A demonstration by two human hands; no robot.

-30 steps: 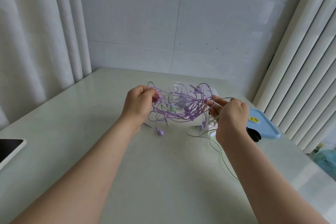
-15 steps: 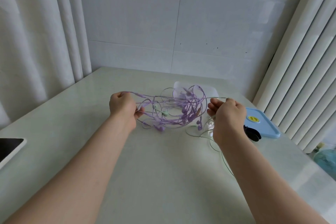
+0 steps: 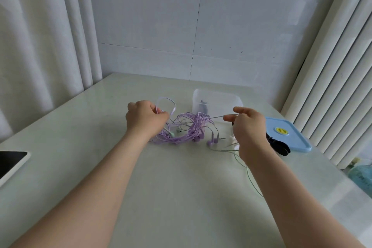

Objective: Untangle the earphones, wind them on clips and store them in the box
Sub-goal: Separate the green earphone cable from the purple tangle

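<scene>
A tangle of purple earphones (image 3: 188,130) lies on the pale table (image 3: 181,187), with a few pale green cables mixed in. My left hand (image 3: 144,120) grips purple loops at the tangle's left side. My right hand (image 3: 246,127) pinches a thin pale green cable (image 3: 218,116) that runs taut from the tangle; more of that cable trails under my right wrist. Behind the tangle stands a clear plastic box (image 3: 217,102) holding a small clip. Dark clips (image 3: 278,146) lie just right of my right hand, partly hidden by it.
A light blue lid (image 3: 286,135) with a yellow sticker lies at the right. A white-framed tablet (image 3: 12,162) sits at the left table edge. Curtains hang left, a ribbed white panel stands right, a tiled wall is behind.
The tangle was held up and stretched between both hands; now it has dropped onto the table. Both hands are lower, and my right hand pulls one thin cable out to the right.
</scene>
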